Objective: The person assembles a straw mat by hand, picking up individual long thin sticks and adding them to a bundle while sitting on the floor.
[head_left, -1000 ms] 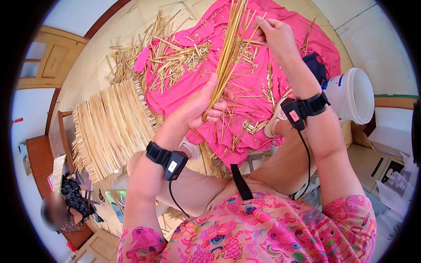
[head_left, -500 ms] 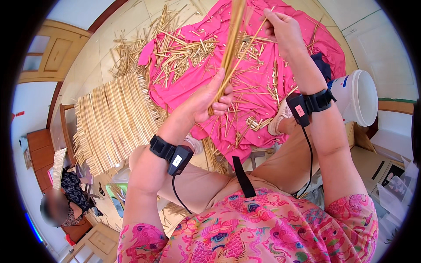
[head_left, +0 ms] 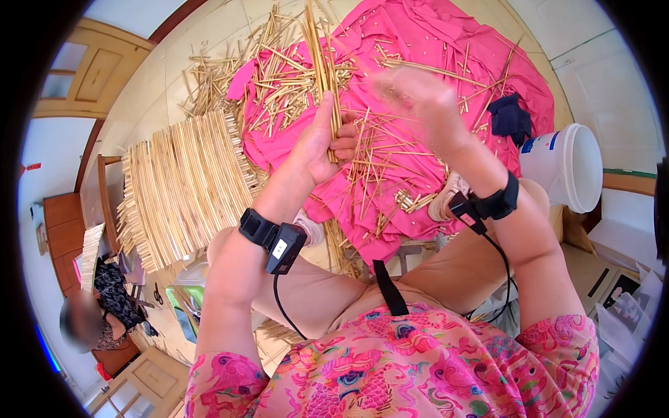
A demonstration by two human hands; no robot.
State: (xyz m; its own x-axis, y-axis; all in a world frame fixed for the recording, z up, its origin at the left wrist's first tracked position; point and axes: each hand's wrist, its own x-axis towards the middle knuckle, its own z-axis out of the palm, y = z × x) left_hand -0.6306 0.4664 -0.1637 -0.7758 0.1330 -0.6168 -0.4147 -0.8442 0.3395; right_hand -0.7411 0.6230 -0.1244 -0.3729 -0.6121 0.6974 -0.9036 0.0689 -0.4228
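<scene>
My left hand (head_left: 319, 143) is closed around the lower part of a bundle of golden straw stalks (head_left: 319, 56), which points up and away from me. My right hand (head_left: 421, 97) is raised to the right of the bundle, apart from it; its fingers are smeared by motion, so I cannot make out what they hold, if anything. Beneath both hands spreads a pink cloth (head_left: 425, 35). Loose thin stalks (head_left: 376, 160) lie crisscrossed on it between my feet. Farther off to the left are heaps of cut straw pieces (head_left: 279, 94).
A mat of stalks (head_left: 188, 188) set side by side rests at the left. To the right stands a white bucket (head_left: 584, 167), with dark cloth (head_left: 510, 118) beside it. A green tray (head_left: 191, 299) and another person (head_left: 118, 296) are at lower left.
The bundle in my left hand has swung left and now stands more upright. My right hand, which was pinching one stalk at the far side, has come nearer to me and blurs.
</scene>
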